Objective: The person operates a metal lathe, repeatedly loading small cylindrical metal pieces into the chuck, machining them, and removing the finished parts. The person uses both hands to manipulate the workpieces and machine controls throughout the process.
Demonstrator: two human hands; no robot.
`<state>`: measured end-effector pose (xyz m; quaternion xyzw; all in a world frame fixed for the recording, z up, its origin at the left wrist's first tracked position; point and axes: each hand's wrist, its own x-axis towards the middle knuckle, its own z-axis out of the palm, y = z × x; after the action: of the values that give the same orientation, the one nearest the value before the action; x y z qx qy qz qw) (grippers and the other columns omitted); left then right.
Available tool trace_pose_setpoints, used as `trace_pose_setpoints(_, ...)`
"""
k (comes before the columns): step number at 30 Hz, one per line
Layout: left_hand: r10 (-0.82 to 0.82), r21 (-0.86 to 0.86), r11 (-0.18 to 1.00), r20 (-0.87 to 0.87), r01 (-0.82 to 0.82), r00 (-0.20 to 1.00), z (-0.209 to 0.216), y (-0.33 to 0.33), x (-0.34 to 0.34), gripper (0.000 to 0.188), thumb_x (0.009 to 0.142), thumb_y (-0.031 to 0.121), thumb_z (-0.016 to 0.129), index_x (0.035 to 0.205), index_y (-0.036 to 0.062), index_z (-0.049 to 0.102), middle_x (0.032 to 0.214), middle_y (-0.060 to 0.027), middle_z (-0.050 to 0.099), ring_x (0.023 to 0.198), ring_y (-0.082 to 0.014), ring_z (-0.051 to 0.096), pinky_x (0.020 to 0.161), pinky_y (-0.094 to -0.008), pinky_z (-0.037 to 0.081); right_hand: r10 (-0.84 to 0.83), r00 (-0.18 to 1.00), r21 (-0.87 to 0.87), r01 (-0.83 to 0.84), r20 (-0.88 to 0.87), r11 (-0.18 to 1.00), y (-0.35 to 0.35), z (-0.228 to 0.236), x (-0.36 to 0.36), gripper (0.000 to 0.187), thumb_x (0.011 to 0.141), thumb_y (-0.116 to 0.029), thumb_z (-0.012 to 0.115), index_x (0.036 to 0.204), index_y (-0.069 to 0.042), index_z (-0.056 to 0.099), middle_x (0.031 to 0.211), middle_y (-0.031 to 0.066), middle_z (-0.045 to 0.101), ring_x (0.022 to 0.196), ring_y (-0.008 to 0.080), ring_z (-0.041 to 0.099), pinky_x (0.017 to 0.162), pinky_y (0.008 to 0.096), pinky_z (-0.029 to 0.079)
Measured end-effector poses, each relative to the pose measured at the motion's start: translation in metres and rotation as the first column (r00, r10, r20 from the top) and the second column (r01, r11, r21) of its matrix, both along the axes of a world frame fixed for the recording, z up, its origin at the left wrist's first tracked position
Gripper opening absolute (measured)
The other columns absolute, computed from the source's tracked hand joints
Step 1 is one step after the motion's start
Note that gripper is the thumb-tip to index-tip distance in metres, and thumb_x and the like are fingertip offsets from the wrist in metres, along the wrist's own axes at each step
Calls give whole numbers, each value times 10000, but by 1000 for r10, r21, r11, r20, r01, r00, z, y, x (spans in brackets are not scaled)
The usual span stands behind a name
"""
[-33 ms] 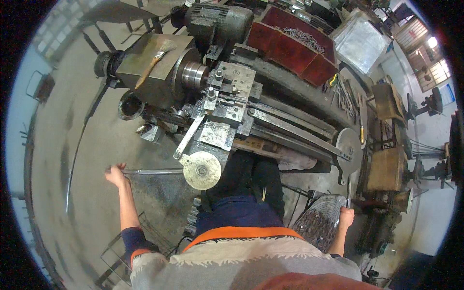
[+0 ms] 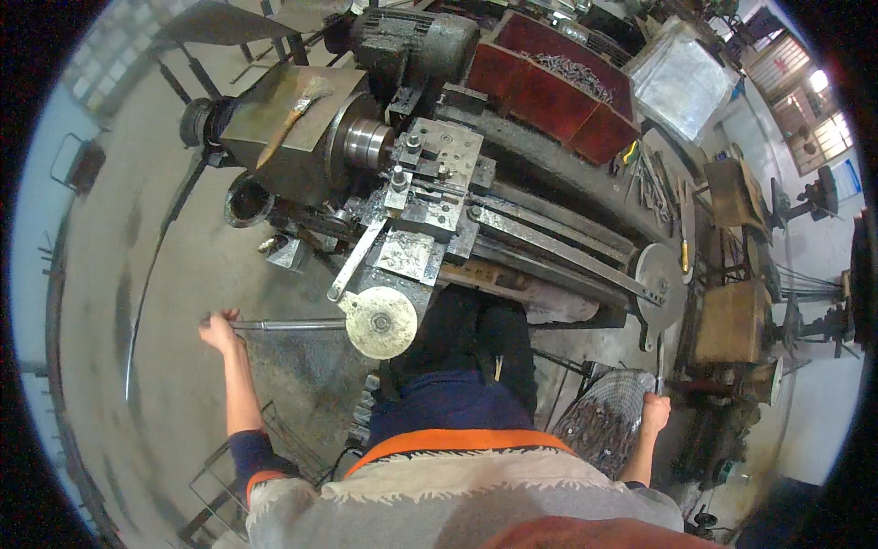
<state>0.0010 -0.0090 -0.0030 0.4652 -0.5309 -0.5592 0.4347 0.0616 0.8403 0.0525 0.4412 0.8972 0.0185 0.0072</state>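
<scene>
My left hand (image 2: pixel 219 332) is closed round the outer end of a long metal lever (image 2: pixel 293 325). That lever runs to a pale round disc (image 2: pixel 380 322) at the near side of a small lathe. Far to the right, my right hand (image 2: pixel 655 413) grips a thin handle (image 2: pixel 660 366) below a grey round plate (image 2: pixel 660 279), which a long flat bar (image 2: pixel 567 252) joins to the slide. The tool block (image 2: pixel 448 151), with bolts and metal chips on it, stands beside the shiny spindle nose (image 2: pixel 369 143). Its cutting area is partly hidden by clamps.
A wooden-handled brush (image 2: pixel 285 128) lies on the headstock cover. Behind the slide stand a motor (image 2: pixel 416 41) and a red bin (image 2: pixel 558 87) of small metal parts. A mesh basket (image 2: pixel 604 416) of dark pieces sits by my right arm; hand tools (image 2: pixel 654 188) lie at the right.
</scene>
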Motion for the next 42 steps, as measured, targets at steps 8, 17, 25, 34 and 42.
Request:
trace_pose_setpoints(8,-98,13,995,194,98,976,28,8,37,104,728,46,538,795,-16,488,627,-97,537,522,-194,571,466,-279,482,96,995,117,-100,38,988,94,3,-39,404,666,-331,538,838,29,598,895,247,613,872,408,584,786,469,454)
trace_pose_setpoints(17,-165,-187,795,850,577,501,36,-71,58,309,685,231,606,816,-49,616,659,-135,602,563,-204,590,590,-350,459,-66,976,249,13,207,968,108,25,-106,426,700,-343,610,1024,-70,568,1055,136,598,1001,303,563,817,456,442)
trace_pose_setpoints(25,-115,-336,410,903,848,414,-38,-66,-88,362,710,232,606,971,-19,597,866,-213,627,809,-354,611,719,-427,494,358,905,396,-249,-230,884,64,-39,-41,680,656,-212,616,1282,-49,408,1255,186,473,1111,345,483,910,407,403)
trace_pose_setpoints(34,22,-93,344,996,934,91,-79,-28,-162,319,776,312,574,851,2,596,839,-201,628,809,-352,612,710,-445,489,208,911,36,-209,-357,977,-4,5,-31,556,621,-178,580,1164,-63,553,1000,203,616,923,358,586,822,381,450)
trace_pose_setpoints(42,-271,12,458,954,889,126,-90,-19,-164,283,756,208,566,922,-21,567,915,-223,622,841,-354,619,766,-434,486,331,859,-23,-369,-390,929,-29,48,-87,449,645,-157,605,1073,-23,607,876,185,638,779,291,619,706,343,468)
